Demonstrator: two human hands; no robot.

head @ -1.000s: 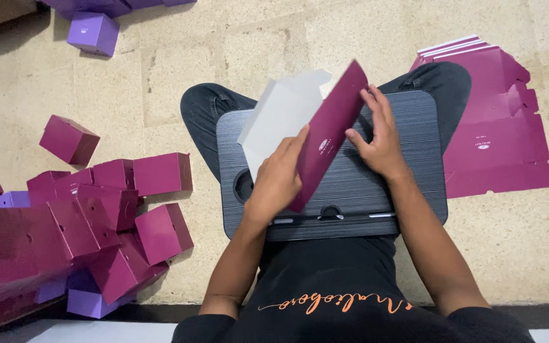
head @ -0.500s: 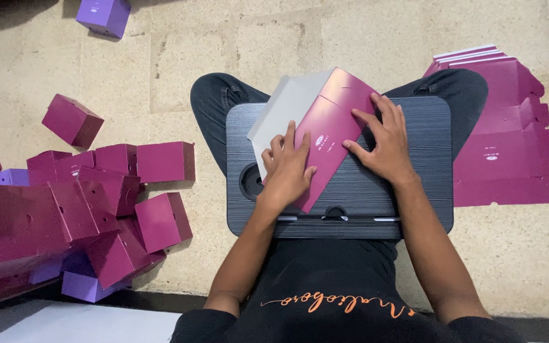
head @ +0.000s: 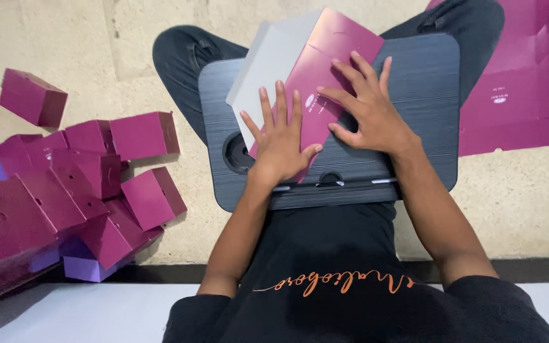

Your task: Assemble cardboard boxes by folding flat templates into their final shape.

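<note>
Nearest the camera is the person's black shirt (head: pixel 351 298), with both bare forearms reaching forward from it over a dark grey lap tray (head: pixel 414 95) that rests across the crossed legs (head: pixel 185 57); a round cup recess (head: pixel 239 152) sits at the tray's left edge, just beside the left wrist; on the tray lies a flat maroon card (head: pixel 332 57), its pale grey inner side (head: pixel 274 63) showing along the left; the left hand (head: pixel 281 136) lies palm down on the card's near end, fingers spread and straight, gripping nothing; the right hand (head: pixel 366 108) presses flat on the card's middle, fingers fanned wide, likewise closed on nothing; the hands are close together but apart; to the left on the floor (head: pixel 96 38) a heap of folded maroon boxes (head: pixel 77 184) is piled, with a few lilac ones (head: pixel 84 267) beneath; one box (head: pixel 32 96) stands off from the heap; to the right, beyond the tray, a stack of flat maroon sheets (head: pixel 516 89) lies on the pale stone floor.
</note>
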